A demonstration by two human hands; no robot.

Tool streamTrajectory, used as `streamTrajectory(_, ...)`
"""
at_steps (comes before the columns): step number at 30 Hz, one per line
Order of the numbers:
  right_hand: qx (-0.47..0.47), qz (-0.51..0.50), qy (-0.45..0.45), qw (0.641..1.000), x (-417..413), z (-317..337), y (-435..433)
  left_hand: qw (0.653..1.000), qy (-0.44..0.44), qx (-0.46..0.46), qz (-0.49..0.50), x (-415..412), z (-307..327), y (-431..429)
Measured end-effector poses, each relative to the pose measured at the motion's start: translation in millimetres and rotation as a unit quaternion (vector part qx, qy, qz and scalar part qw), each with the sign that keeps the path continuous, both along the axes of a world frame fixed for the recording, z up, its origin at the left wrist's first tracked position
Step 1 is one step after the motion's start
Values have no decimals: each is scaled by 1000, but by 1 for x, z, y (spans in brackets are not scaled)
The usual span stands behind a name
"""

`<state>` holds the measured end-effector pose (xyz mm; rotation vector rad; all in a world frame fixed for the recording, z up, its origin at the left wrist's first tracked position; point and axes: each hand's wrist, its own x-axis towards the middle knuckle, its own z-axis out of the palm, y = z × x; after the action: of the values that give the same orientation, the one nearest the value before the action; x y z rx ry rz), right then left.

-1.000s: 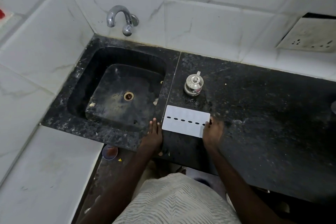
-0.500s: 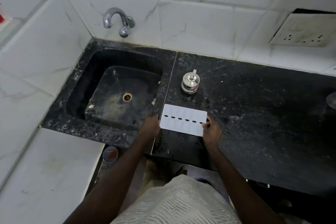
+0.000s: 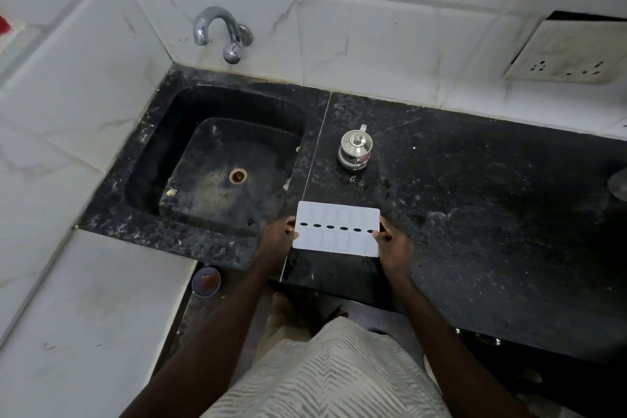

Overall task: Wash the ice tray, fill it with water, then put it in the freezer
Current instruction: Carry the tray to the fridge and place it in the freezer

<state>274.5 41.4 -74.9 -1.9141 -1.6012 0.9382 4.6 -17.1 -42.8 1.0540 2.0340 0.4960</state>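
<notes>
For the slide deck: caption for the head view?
Left hand and right hand grip the white ice tray by its ends beside the sink.

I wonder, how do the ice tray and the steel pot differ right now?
The ice tray is flat, white and rectangular; the steel pot is round, shiny and lidded. The left hand and right hand grip the tray's ends; the pot stands untouched. Both are over the black counter.
</notes>
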Motion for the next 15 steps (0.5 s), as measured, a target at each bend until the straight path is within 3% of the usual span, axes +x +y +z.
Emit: streamTrajectory(15,-6,22,-7,1000,-12,5,-9,999,48,12,-4,-8,-3,-12)
